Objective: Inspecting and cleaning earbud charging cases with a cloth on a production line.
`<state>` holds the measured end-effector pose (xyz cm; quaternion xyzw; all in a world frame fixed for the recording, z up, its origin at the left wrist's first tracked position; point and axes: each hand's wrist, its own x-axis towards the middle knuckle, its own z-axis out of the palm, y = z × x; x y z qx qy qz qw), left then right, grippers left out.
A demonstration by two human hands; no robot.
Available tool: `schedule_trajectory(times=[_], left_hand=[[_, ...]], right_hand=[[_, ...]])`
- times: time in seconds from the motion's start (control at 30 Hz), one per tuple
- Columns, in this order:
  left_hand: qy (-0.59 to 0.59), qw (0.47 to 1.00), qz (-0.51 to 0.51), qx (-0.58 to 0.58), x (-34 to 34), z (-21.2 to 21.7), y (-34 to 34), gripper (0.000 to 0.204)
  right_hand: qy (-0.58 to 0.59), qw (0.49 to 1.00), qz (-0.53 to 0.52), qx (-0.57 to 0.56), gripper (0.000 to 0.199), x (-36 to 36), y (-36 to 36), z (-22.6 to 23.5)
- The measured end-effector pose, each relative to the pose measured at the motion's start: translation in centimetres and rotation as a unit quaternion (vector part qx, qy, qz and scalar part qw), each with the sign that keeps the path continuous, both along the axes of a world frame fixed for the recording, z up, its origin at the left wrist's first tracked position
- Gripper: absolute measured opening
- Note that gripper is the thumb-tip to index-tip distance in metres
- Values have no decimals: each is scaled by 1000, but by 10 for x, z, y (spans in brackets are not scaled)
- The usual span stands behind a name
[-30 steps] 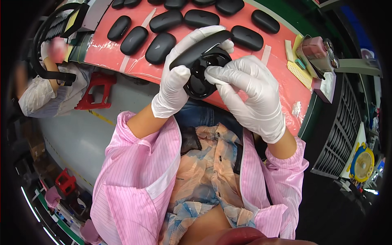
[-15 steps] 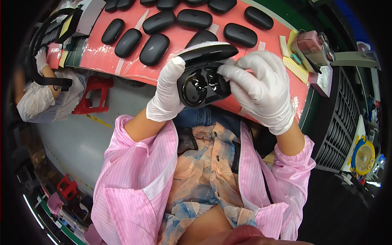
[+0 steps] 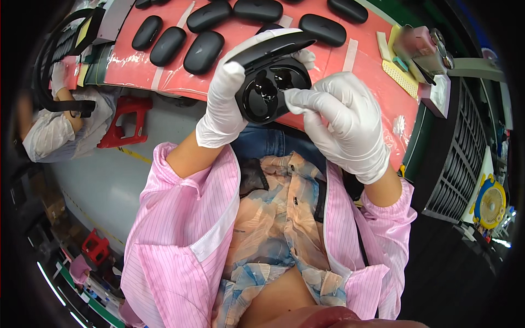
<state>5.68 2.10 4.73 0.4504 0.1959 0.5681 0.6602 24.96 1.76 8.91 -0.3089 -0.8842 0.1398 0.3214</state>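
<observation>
My left hand (image 3: 223, 104), in a white glove, holds an open black hinged case (image 3: 269, 85) with two round hollows inside, its lid tilted up. My right hand (image 3: 343, 121), also gloved, pinches a small white cloth (image 3: 295, 99) and presses it against the lower edge of the case's inner tray. Both hands are raised above the near edge of a red mat (image 3: 246, 76).
Several shut black oval cases (image 3: 203, 52) lie in rows on the red mat. A pink device with small metal parts (image 3: 421, 46) and yellow pads sit at the right end. Another person in a striped coat (image 3: 60, 131) sits at the far left beside a red stool (image 3: 128, 117).
The open case and both hands have come nearer and lower in view; the right hand's cloth has shifted from the case's upper edge to its lower inner edge.
</observation>
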Motion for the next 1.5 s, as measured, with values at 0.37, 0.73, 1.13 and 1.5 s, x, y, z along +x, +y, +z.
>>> schedule_trajectory(times=[0.37, 0.73, 1.13, 1.5], left_hand=[[-18, 999, -1, -30, -6, -4, -12, 84], [-18, 994, 12, -108, 4, 7, -16, 65], [-50, 985, -24, -165, 4, 9, -19, 58], [-203, 945, 15, -256, -1, 15, -3, 75]], right_hand=[[-36, 993, 77, -85, 31, 26, 10, 4], [-127, 979, 29, 155, 21, -5, 15, 13], [-64, 991, 36, 114, 32, -13, 20, 19], [53, 984, -70, -152, 23, 46, 4, -5]])
